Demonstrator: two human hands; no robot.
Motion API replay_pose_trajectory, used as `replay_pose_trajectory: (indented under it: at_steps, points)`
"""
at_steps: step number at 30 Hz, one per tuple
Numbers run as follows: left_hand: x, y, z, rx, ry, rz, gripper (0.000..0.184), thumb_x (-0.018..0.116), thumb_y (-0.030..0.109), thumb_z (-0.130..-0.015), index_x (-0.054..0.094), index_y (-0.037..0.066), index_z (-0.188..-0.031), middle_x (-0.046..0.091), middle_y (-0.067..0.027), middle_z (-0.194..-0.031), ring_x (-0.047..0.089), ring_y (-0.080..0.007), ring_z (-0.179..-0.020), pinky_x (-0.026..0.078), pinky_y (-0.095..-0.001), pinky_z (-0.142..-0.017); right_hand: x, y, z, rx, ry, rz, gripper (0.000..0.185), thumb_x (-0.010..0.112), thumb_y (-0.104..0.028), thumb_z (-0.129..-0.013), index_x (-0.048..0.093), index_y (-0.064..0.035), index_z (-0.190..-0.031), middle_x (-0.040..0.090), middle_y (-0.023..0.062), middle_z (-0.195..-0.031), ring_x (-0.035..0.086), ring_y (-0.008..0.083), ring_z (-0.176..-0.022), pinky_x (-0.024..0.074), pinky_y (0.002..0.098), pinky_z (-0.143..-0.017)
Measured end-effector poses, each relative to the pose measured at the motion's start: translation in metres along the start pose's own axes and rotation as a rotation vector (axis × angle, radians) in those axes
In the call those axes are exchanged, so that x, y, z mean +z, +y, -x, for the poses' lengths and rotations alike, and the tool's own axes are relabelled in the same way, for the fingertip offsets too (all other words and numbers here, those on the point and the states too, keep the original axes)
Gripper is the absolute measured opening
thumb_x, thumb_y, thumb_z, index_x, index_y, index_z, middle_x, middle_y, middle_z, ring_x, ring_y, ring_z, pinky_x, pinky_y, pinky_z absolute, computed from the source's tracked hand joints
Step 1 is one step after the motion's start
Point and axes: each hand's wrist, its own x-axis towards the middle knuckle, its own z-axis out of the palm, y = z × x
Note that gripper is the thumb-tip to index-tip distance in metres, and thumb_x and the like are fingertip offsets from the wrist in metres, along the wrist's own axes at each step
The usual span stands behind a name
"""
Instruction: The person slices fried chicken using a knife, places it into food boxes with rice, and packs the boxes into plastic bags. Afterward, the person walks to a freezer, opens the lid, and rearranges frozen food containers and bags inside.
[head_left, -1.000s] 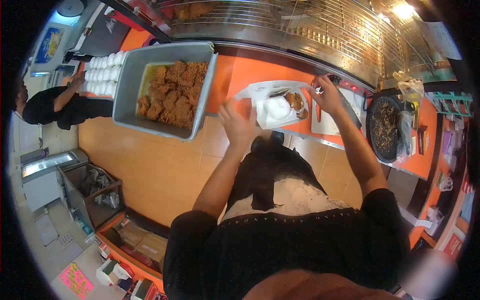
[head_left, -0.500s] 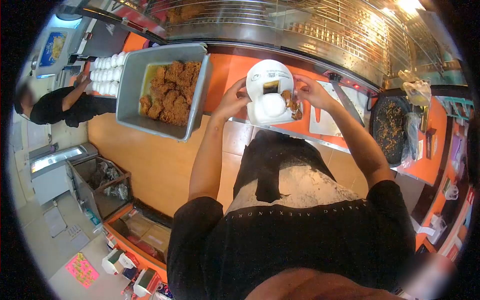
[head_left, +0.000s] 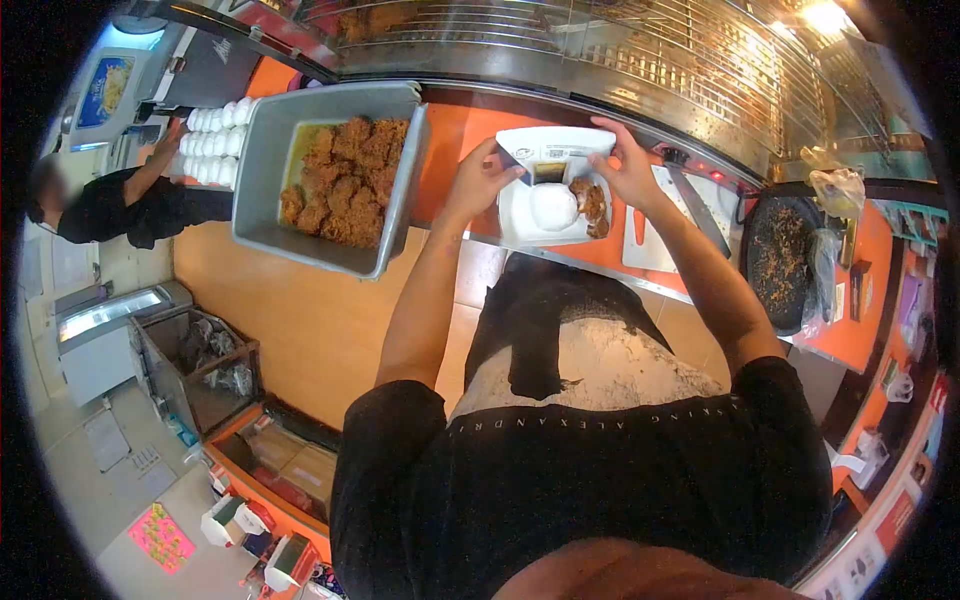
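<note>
Head view: left hand and right hand holding a white box at its raised flap

The white box is sitting at the front edge of the orange surface; whether its base is resting there or being held just above, I cannot tell. Inside, a rounded white mound is filling the middle, brown pieces are lying along the right wall, and a dark packet is showing below the flap. The left hand appears to be pinching the box's left side by the flap; the right hand is pinching the flap's right part, thumb in front, fingers behind. If the hands were pulling unevenly, the box could be tipping and the brown pieces spilling over the rim; pressing the flap hard against the mound could be creasing it. Rightward, a knife is lying on a white cutting board, and a black tray is holding crumbs. Leftward, a grey tub is holding fried pieces, and another person is standing near rows of white packs
</note>
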Motion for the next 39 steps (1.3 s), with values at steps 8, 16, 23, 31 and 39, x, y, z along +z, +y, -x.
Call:
replay_pose_trajectory:
  at_steps: [8,16,23,31,39]
  points:
    - [-0.018,0.025,-0.016,0.133,0.037,-0.234,0.027,0.073,0.008,-0.088,0.071,0.007,-0.115,0.075,-0.0114,-0.099,0.072,-0.0212,-0.087,0.056,-0.0328,-0.074,-0.01,0.0,-0.015,-0.148,-0.063,0.137,0.02,0.065,-0.009,-0.093,0.073,-0.0094,-0.111,0.073,0.0115,-0.109,0.071,0.0243,-0.097,0.0563,0.0324,-0.083]
    - [-0.018,0.017,-0.017,0.217,-0.006,-0.053,0.018,0.072,0.012,-0.091,0.071,0.002,-0.105,0.073,-0.0091,-0.105,0.067,-0.013,-0.088,0.054,-0.0281,-0.075,-0.021,-0.021,-0.01,-0.265,-0.15,0.287,0.019,0.066,-0.012,-0.093,0.074,-0.0081,-0.11,0.071,0.0117,-0.113,0.07,0.0268,-0.098,0.0571,0.0352,-0.083]
    - [-0.008,0.018,-0.033,-0.118,-0.066,0.308,0.017,0.074,0.015,-0.09,0.073,0.002,-0.102,0.074,-0.0057,-0.099,0.066,-0.0095,-0.085,0.051,-0.0247,-0.073,-0.02,-0.001,-0.019,0.269,-0.264,0.022,0.027,0.067,-0.025,-0.095,0.073,-0.0039,-0.111,0.075,0.0109,-0.1,0.069,0.0181,-0.091,0.0529,0.0319,-0.082]
    - [-0.014,0.019,-0.036,-0.009,-0.199,-0.027,0.027,0.072,0.015,-0.091,0.07,0.001,-0.114,0.073,-0.0097,-0.11,0.067,-0.0138,-0.096,0.052,-0.0295,-0.086,-0.02,-0.006,-0.022,0.198,-0.272,0.096,0.028,0.068,-0.023,-0.095,0.07,-0.0039,-0.116,0.074,0.0121,-0.102,0.068,0.0175,-0.094,0.0524,0.0315,-0.085]
    - [-0.023,-0.028,0.043,0.385,-0.058,-0.539,0.03,0.068,0.004,-0.086,0.068,0.005,-0.116,0.066,-0.0132,-0.126,0.063,-0.0287,-0.114,0.049,-0.0395,-0.097,-0.037,-0.007,0.06,0.243,-0.399,0.5,0.049,0.058,-0.001,-0.089,0.06,-0.0144,-0.135,0.066,0.0146,-0.125,0.063,0.0328,-0.114,0.0486,0.0403,-0.101]
